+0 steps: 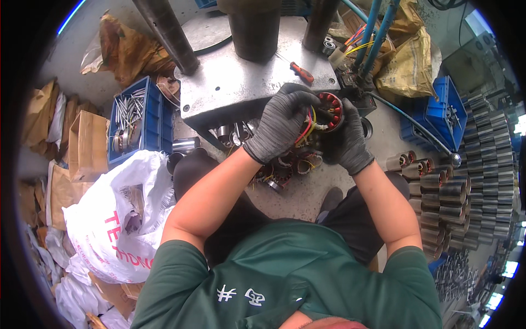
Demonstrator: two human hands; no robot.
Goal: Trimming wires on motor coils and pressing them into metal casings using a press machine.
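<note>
Both my hands wear dark grey knitted gloves and meet in front of the press table. A ring-shaped motor stator with red parts round its inside sits tilted between them. My right hand is wrapped round its right side, the thumb up along the outer rim. My left hand is closed at the stator's left edge, fingers bent; its exact fingertip hold is partly hidden. Red, yellow and white lead wires hang from the stator between the hands. Below, several wound stators with wires lie near the floor.
The steel press table carries a ram, columns and a red-handled screwdriver. A blue crate of metal rods and a white sack are left. Stacked metal cylinders, a hose and a blue bin are right.
</note>
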